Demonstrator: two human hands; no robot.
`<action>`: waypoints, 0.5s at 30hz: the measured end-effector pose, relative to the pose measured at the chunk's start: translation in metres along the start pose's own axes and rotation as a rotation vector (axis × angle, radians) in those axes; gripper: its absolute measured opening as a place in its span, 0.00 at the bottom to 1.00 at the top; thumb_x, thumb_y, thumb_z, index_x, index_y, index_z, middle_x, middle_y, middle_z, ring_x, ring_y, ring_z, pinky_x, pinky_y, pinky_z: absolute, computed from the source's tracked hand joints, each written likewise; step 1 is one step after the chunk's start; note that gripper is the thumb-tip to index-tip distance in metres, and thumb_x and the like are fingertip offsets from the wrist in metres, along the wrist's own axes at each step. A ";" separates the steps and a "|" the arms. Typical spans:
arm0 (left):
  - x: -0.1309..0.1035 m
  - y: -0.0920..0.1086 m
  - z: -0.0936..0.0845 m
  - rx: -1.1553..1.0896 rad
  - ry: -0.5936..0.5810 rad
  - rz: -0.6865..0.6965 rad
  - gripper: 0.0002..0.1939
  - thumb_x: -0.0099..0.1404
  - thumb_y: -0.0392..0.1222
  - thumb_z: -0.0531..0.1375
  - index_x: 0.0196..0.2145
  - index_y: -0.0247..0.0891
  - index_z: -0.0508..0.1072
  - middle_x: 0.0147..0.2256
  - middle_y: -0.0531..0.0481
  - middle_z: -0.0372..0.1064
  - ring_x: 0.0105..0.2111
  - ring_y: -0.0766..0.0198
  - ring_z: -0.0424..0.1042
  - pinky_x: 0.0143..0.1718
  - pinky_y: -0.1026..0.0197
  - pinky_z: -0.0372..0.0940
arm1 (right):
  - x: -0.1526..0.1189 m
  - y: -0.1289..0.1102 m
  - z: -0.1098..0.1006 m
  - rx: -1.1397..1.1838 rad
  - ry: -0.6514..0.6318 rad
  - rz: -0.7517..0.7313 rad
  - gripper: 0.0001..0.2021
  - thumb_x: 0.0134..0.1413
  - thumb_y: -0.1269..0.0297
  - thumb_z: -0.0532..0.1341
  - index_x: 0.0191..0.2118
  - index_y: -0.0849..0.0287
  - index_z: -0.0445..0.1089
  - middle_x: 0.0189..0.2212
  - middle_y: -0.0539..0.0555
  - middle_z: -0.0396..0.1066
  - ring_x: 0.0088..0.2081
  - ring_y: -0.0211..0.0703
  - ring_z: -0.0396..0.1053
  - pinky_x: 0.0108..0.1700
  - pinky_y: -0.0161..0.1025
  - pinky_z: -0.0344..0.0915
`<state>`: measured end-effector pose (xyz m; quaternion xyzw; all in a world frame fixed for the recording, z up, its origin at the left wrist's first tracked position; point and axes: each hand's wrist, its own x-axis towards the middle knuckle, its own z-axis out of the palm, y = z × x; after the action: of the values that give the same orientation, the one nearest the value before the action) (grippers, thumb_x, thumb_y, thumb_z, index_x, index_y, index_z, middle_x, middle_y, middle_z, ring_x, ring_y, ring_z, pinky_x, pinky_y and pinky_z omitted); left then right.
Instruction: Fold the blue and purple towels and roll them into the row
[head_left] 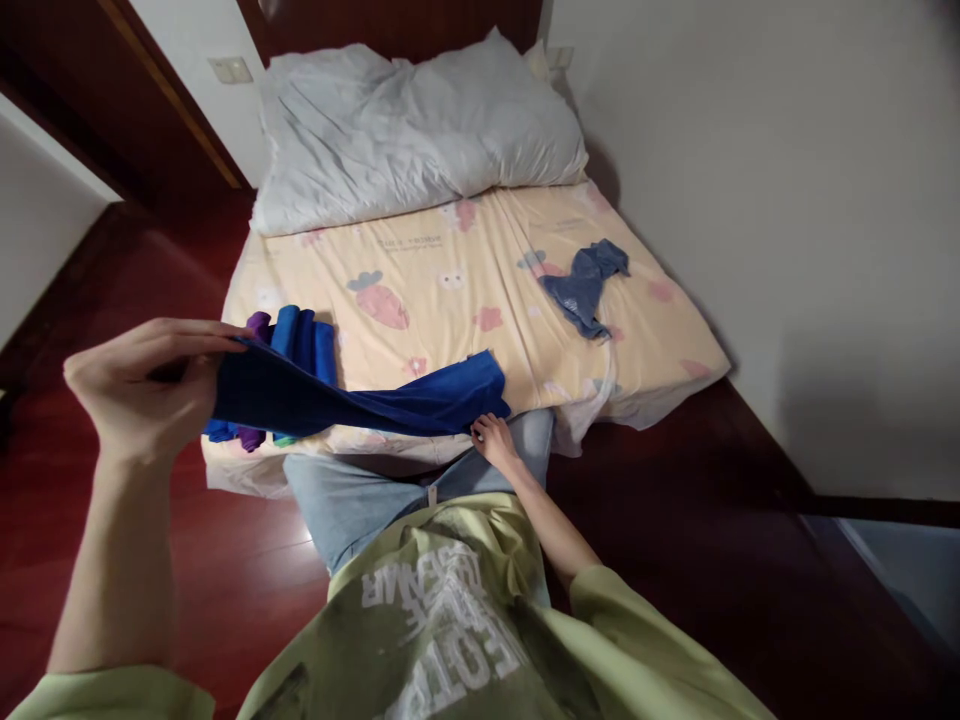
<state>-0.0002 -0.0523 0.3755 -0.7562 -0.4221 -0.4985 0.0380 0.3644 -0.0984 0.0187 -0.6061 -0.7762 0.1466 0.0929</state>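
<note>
A long dark-blue cloth (420, 400) stretches between my two hands over the front edge of the bed. Its left end is raised, pinched between the thumb and fingers of my left hand (154, 385). At the other end, my right hand (493, 440) grips the near corner, low by the mattress edge. The cloth's right part appears to rest on the bed, with a slight twist along its length. Behind the raised end, several rolled cloths (304, 340) in blue and purple lie side by side, partly hidden by the cloth.
A crumpled grey-blue cloth (585, 285) lies at the right of the bed. The yellow patterned sheet (442, 300) covers the mattress, and a folded pale quilt (420, 130) sits at the head. A white wall (787, 200) stands on the right; dark red floor (150, 560) surrounds the bed.
</note>
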 end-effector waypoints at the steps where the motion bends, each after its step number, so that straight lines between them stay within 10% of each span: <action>1: 0.001 0.000 -0.001 0.022 -0.021 0.015 0.09 0.58 0.32 0.60 0.29 0.36 0.81 0.34 0.54 0.81 0.33 0.64 0.79 0.36 0.61 0.73 | 0.000 0.000 0.004 -0.006 -0.010 -0.016 0.12 0.66 0.70 0.55 0.45 0.62 0.77 0.46 0.61 0.75 0.51 0.51 0.66 0.51 0.44 0.58; 6: 0.002 -0.009 -0.003 0.093 -0.110 0.105 0.08 0.59 0.33 0.61 0.25 0.37 0.80 0.31 0.55 0.80 0.31 0.67 0.78 0.34 0.63 0.73 | 0.001 -0.005 0.018 -0.067 -0.025 -0.014 0.21 0.60 0.62 0.65 0.58 0.61 0.70 0.56 0.64 0.70 0.57 0.57 0.62 0.56 0.49 0.56; 15: 0.007 -0.033 -0.018 0.301 0.194 -0.132 0.12 0.53 0.36 0.60 0.34 0.27 0.77 0.36 0.48 0.78 0.31 0.65 0.74 0.30 0.61 0.72 | 0.023 -0.023 -0.003 -0.003 0.082 0.175 0.11 0.58 0.69 0.62 0.47 0.62 0.75 0.47 0.65 0.74 0.54 0.59 0.63 0.56 0.51 0.57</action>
<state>-0.0346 -0.0350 0.3779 -0.6611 -0.5349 -0.5018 0.1584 0.3385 -0.0812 0.0286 -0.6771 -0.7162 0.1279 0.1104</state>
